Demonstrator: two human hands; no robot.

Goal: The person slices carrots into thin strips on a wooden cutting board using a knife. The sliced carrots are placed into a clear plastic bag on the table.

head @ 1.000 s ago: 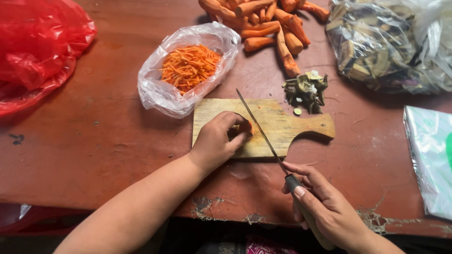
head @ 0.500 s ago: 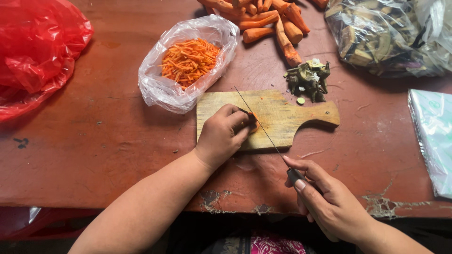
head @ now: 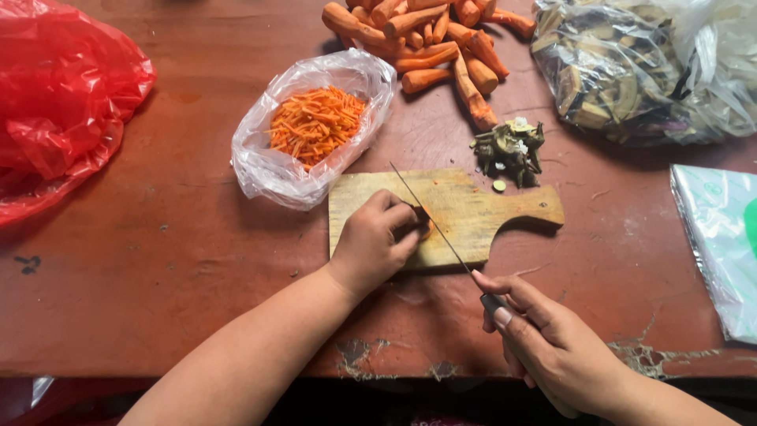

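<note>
Reddish-brown worn wooden counter (head: 158,260), chipped along the near edge, carrying a pale rectangular wooden cutting board with a short handle (head: 505,209) near the middle. Left hand (head: 374,241) curled tight on the board, fingertips (head: 404,217) bent down over a small piece of carrot (head: 423,229), mostly hidden under the knuckles. Right hand (head: 552,347) closed round the dark handle of a long thin-bladed knife (head: 430,217), index finger stretched along the top, blade running up and left across the board, just beside the left fingertips.

Judged by look: carrot piece small, stiff and light, likely damp and a little slippery once peeled, prone to roll under the edge; best pinned from above with tucked fingertips, flat side down, knuckles toward the blade. Knife slim and likely a bit springy, best held close where blade meets handle.

Just left of the board and touching it, an open clear plastic bag of fine orange carrot shreds (head: 315,126). Beyond, at the far edge, a heap of whole peeled orange carrots (head: 430,39). Right of the board's far corner, a small dark greenish pile of trimmings (head: 511,150). Far right, a big clear bag of dark sliced vegetable (head: 623,71); at the right edge, a pale plastic sheet (head: 714,237). Far left, a crumpled red plastic bag (head: 63,95).
</note>
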